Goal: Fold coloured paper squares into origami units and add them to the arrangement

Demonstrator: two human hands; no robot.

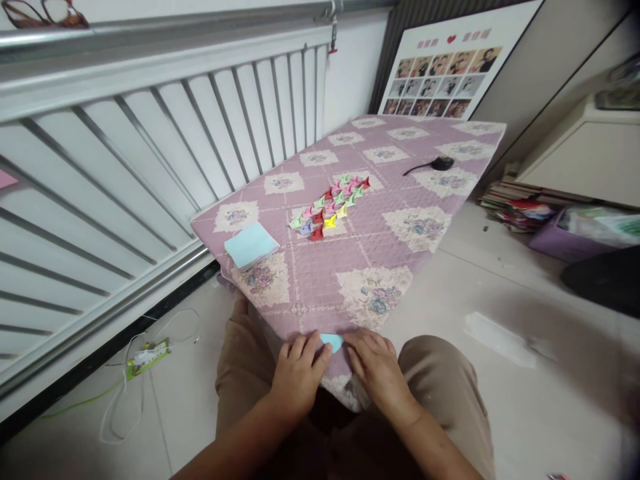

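Observation:
A small folded light-blue paper (331, 342) lies at the near edge of the cloth-covered table, between my two hands. My left hand (302, 367) has its thumb and fingers at the paper's left end, pressing it. At the right end, the fingers of my right hand (375, 363) hold the other corner. Further back to the left sits a stack of light-blue square sheets (251, 245). Several small folded paper pieces in red, pink, green, yellow and purple stand in rows mid-table, among them a yellow one (330, 222) and a dark red one (317, 233).
A black object with a short cable (442, 163) rests at the table's back right. A white radiator (165, 147) runs along the left side. Behind the table leans a photo board (440, 73). On the floor at left is a power strip (150, 355) with cables.

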